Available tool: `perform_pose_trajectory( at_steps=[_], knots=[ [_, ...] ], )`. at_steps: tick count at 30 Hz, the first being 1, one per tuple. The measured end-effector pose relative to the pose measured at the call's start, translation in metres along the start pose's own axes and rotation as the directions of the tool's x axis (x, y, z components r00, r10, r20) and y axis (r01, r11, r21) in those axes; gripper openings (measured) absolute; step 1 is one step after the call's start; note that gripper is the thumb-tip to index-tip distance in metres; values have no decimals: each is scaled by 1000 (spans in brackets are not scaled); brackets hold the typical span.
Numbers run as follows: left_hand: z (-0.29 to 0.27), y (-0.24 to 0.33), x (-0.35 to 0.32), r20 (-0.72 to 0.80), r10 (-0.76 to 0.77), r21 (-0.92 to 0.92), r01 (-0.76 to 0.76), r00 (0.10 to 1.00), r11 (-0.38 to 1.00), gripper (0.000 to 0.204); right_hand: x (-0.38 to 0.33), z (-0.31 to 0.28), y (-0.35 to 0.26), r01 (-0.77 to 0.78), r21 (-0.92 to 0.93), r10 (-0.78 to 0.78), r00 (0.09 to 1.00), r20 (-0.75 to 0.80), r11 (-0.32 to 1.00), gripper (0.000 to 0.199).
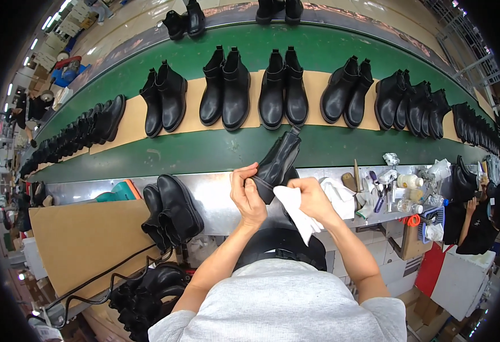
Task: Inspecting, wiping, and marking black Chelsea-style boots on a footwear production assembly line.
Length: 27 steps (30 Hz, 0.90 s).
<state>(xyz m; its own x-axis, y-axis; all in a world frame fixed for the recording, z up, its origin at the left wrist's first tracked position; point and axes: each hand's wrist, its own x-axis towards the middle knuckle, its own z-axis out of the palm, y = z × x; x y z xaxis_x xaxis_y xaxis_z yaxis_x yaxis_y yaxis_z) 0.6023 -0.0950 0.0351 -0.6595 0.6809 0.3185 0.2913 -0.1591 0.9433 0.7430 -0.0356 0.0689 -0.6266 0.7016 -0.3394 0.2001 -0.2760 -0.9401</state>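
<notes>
Head view: a green table [204, 149] curves across the scene, bearing a strip of brown board [314, 97] with pairs of black boots [235, 105] upright along it. On the near side runs a metal ledge [214, 199], with a cardboard sheet [84, 239] at its left and a loose pair [180, 205] of boots beside that sheet. Over the ledge, the held boot [277, 159] tilts, shaft up and to the right; the left hand [247, 196] has its fingers wrapped round the lower part. The right hand [311, 199] grasps a white cloth [296, 212] at the boot's lower end, partly blocking sight of it; whether cloth presses leather cannot be told. Farther right sit a blue basket [439, 219], a white bottle [408, 181] and an orange coil [413, 220]. Lettering on the bottle is too small to read.
</notes>
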Motion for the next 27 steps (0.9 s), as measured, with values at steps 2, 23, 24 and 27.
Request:
perform_pose_trajectory(
  at_steps=[2,23,24,27],
  knots=[
    [1,0,-3,7,60,29,-60,998,998,21,15,11,-2,-51,-142,36,993,-111,988,29],
    [8,-8,11,26,58,34,-59,998,998,21,30,31,41,351,-390,-509,735,-448,851,26],
    [6,-8,10,27,41,36,-42,999,998,22,29,29,40,338,-305,-450,751,-483,891,27],
    [6,-9,11,41,33,53,-35,999,998,24,27,28,17,359,-364,-503,725,-471,859,26]
  ],
)
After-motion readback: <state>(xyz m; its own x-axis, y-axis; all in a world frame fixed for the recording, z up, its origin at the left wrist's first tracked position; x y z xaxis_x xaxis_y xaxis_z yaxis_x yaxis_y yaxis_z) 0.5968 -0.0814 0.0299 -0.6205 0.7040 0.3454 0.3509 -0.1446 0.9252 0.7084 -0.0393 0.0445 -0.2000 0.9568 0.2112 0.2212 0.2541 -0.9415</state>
